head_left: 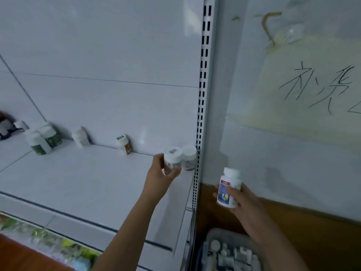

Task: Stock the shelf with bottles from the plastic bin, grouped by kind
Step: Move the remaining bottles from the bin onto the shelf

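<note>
My left hand point(160, 174) grips a white bottle point(172, 158) with a brownish label at the right end of the white shelf point(88, 182), right beside a matching bottle point(189, 158) that stands against the slotted upright. My right hand point(239, 200) holds a white bottle with a blue label point(228, 189) in the air, right of the shelf and above the plastic bin point(230, 253). The bin holds several white bottles. Along the shelf's back stand an orange-labelled bottle point(124, 144), a plain white bottle point(80, 136) and a group of green-labelled bottles point(44, 139).
A slotted metal upright point(202, 106) bounds the shelf on the right. Beyond it is a pale wall with handwritten marks point(316, 85) and a brown skirting. Dark items point(6, 126) sit at the shelf's far left. A lower shelf with green packs point(48, 239) shows at bottom left.
</note>
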